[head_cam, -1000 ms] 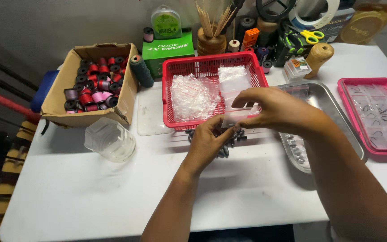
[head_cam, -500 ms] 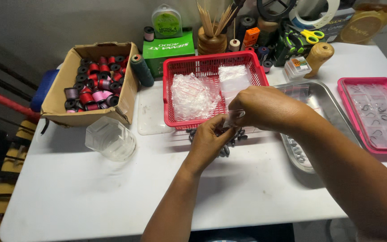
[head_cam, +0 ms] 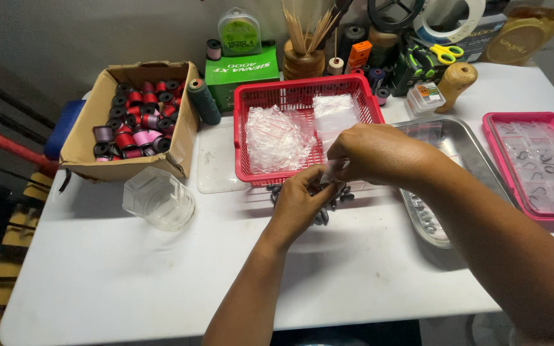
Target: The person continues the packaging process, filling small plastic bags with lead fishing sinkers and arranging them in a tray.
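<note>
Head view, hands: the left hand (head_cam: 299, 202) and right hand (head_cam: 373, 154) meet over the white table (head_cam: 129, 282), just in front of the red basket (head_cam: 302, 96).
Right grip: fingers pinched narrow on a small clear bag (head_cam: 336, 169), holding it at its top edge.
Left grip: fingertips pressed against the same bag from below; closed on it, though what sits between the fingers is hidden.
Where the bag is: held between both hands, just above the pile of small dark weights (head_cam: 328, 200) lying on the table, beside the basket's front wall.
Weights: grey, oval, loosely heaped, partly covered by the left hand.
Basket contents: two bundles of clear plastic bags (head_cam: 277, 138), one large at the left, one smaller at the back right.
Right of the hands: a metal tray (head_cam: 463, 150) with a few small grey pieces along its near side; the right forearm crosses it.
Far right: a pink box (head_cam: 533, 166) with a clear divided lid, well apart from the hands.
Left of the hands: a clear plastic jar (head_cam: 158, 198) on its side, near a cardboard box (head_cam: 84, 154) full of thread spools (head_cam: 133, 122) in red, pink and black.
Back edge: a green box (head_cam: 242, 70), a wooden cup of sticks (head_cam: 302, 61), yellow-handled scissors (head_cam: 447, 54).
</note>
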